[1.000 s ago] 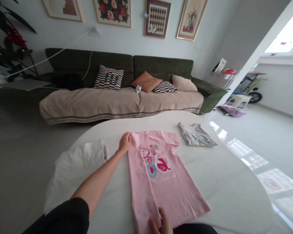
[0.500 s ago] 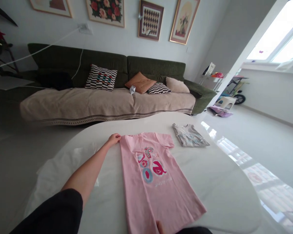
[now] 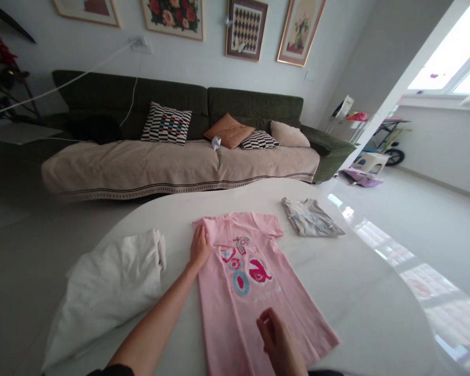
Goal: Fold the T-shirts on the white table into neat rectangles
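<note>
A pink T-shirt (image 3: 266,318) with a red and blue print lies on the white table in front of me. Its left side is folded inward in a long strip, and a short sleeve sticks out at the upper right. My left hand (image 3: 200,246) rests on the folded edge near the shoulder, fingers stretched out and pressed to the cloth. Over the lower middle of the shirt is my right hand (image 3: 278,337), its fingers loosely bent and apart with nothing in them.
A folded grey T-shirt (image 3: 311,216) lies at the table's far right. White cloth (image 3: 117,282) is heaped at the left. Beyond the rounded white table (image 3: 376,303) stands a green sofa (image 3: 254,107) with cushions and a beige cover.
My left hand has moved from the shirt's top left corner down and inward onto the folded edge. My right hand has risen from the bottom hem to above the shirt.
</note>
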Demonstrator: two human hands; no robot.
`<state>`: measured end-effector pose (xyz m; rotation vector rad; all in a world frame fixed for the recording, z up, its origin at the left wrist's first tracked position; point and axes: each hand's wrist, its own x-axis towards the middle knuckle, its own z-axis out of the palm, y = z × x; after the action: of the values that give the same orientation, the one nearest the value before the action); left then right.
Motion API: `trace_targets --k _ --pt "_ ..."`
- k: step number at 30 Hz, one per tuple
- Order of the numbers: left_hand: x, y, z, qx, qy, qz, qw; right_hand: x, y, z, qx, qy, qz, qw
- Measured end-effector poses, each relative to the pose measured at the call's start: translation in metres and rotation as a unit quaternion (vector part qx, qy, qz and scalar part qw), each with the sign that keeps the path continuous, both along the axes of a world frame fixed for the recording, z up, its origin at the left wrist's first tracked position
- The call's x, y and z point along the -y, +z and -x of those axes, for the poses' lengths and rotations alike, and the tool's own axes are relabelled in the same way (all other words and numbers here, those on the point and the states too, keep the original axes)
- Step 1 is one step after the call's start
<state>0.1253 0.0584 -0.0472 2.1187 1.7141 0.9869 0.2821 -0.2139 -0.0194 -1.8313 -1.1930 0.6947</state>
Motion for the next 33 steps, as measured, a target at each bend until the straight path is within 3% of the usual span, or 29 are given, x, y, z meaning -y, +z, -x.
trace_targets --k 2,5,8,11,17,22,25,30,33 --pt "0.005 -0.009 0.0 -0.005 -0.004 -0.003 1.0 -0.047 0.015 -0.004 0.071 0.053 -0.025 0.996" --pt "0.004 -0.015 0.002 -0.015 -0.007 -0.009 1.0 -0.125 0.027 -0.002 0.152 0.055 -0.031 0.986" --pt "0.001 -0.016 0.003 -0.02 -0.014 -0.011 1.0 -0.188 0.024 0.007 0.172 0.023 -0.023 0.985" --pt "0.0 -0.016 0.004 -0.022 -0.02 -0.012 0.999 -0.22 0.017 0.02 0.186 -0.005 -0.012 0.982" --pt "0.003 -0.009 0.003 -0.044 -0.023 -0.018 0.999 -0.222 0.009 0.038 0.207 0.006 -0.036 0.978" --pt "0.007 -0.002 0.0 -0.151 -0.024 0.013 0.988 -0.216 0.006 0.033 0.227 -0.007 -0.017 0.974" --pt "0.01 -0.002 -0.002 -0.201 -0.017 0.03 0.979 -0.216 0.015 0.003 0.232 -0.049 -0.004 0.971" --pt "0.012 0.0 -0.005 -0.23 -0.008 0.027 0.973 -0.212 0.029 -0.084 0.216 -0.227 0.059 0.948" --pt "0.013 0.002 -0.005 -0.237 0.0 0.031 0.971 -0.209 0.025 -0.126 0.184 -0.255 0.115 0.942"
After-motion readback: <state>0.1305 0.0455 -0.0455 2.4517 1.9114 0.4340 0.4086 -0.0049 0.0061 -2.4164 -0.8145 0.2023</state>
